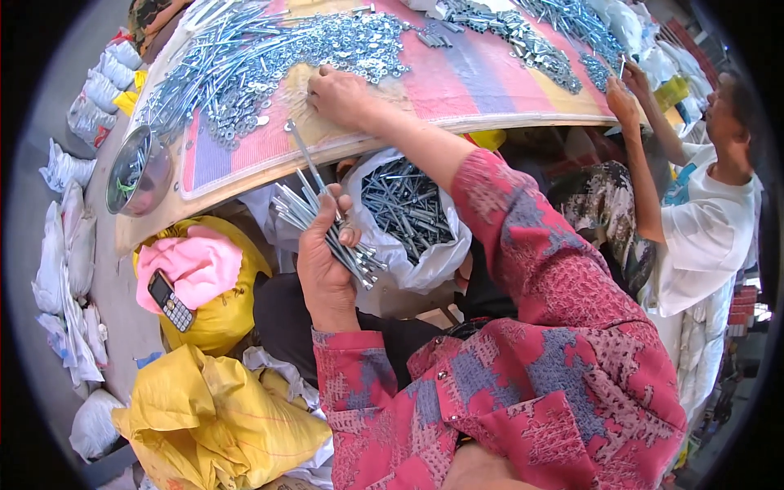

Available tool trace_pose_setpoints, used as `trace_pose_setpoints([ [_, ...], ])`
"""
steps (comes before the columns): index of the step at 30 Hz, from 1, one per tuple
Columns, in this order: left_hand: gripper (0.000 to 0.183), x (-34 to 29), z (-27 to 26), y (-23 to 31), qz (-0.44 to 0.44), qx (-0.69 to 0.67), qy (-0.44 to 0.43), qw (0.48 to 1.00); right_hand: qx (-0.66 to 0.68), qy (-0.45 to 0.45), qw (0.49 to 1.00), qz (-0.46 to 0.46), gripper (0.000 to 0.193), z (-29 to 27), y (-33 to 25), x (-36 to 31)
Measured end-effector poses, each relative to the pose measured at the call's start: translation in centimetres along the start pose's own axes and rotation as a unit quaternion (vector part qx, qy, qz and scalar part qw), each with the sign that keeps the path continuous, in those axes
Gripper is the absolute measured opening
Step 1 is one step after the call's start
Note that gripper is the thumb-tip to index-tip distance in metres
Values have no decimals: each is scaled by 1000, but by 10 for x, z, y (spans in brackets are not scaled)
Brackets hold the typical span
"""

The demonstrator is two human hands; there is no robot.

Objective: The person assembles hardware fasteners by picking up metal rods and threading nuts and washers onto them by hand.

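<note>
My left hand (325,257) is wrapped around a bundle of long silvery bolts (296,208), held in front of the table edge. One bolt (304,153) sticks up past the others toward the table, with a washer-like ring at its top end. Over the tabletop, my right hand (341,98) has its fingers curled together at the near edge of a pile of washers (359,53); whatever they pinch is hidden. Left of that hand, loose long bolts (208,61) lie heaped, and more washers (237,114) are scattered nearer me.
Below the table edge stands a white sack (445,249) full of bolts. A metal bowl (139,171) sits at the table's left corner. A phone (171,300) and pink cloth (200,265) rest on a yellow sack (229,314). At right, another person (706,196) handles a bolt.
</note>
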State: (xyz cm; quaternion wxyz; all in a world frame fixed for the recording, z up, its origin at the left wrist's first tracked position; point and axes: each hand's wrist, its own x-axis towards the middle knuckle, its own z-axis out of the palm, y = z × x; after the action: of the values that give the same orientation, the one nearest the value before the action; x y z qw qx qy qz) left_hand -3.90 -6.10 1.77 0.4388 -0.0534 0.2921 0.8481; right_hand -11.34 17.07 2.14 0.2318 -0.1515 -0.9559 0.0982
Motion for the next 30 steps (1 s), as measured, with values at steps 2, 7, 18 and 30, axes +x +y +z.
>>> trace_pose_setpoints([
  [2, 24, 4, -2, -3, 5, 32, -2, 999, -60, 25, 998, 15, 28, 12, -2, 4],
  [7, 21, 6, 0, -7, 42, 126, 16, 991, 46, 38, 998, 10, 23, 5, 5, -3],
  [18, 22, 18, 9, -34, -34, 100, -34, 994, 740, -74, 616, 259, 20, -66, 5, -80],
  [30, 19, 38, -7, 2, 2, -16, -59, 998, 296, -8, 933, -203, 13, -46, -30, -83],
])
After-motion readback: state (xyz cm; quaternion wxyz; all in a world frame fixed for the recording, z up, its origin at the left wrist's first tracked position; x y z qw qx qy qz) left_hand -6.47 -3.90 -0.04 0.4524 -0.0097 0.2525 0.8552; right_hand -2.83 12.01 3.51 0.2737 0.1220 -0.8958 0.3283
